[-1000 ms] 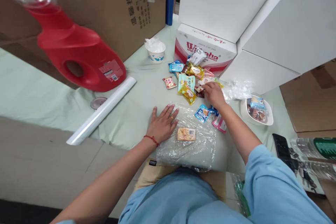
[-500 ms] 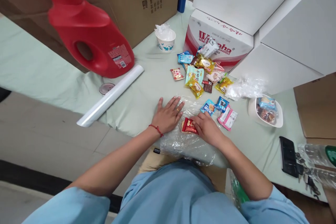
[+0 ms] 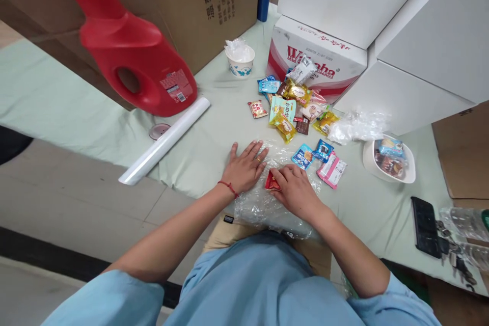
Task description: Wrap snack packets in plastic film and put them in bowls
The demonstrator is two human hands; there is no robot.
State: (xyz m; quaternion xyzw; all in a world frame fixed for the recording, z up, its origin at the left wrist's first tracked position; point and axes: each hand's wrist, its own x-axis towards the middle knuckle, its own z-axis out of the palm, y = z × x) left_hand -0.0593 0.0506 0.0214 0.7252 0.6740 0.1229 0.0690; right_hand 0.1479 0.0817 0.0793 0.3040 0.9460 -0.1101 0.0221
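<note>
My left hand [image 3: 244, 168] lies flat with its fingers spread, pressing the left edge of a clear plastic sheet [image 3: 263, 210]. On that sheet is a small red snack packet [image 3: 270, 181]. My right hand [image 3: 295, 187] grips the packet from the right, its fingers covering more than half of it. Just beyond the right hand are a light blue snack packet [image 3: 303, 156], a dark blue packet [image 3: 323, 150] and a pink and white packet [image 3: 332, 169].
A heap of wrapped snacks [image 3: 283, 109] lies before a white and red carton [image 3: 319, 56]. To the left are a film roll [image 3: 166, 142] and a red jug [image 3: 139, 61]. A white bowl [image 3: 408, 168] of snacks, a phone [image 3: 426, 226] and keys [image 3: 456, 260] lie right; a paper cup [image 3: 240, 67] stands behind.
My right hand has shifted slightly left over the red snack packet and now covers more of it. My left hand stays in place on the plastic sheet.
</note>
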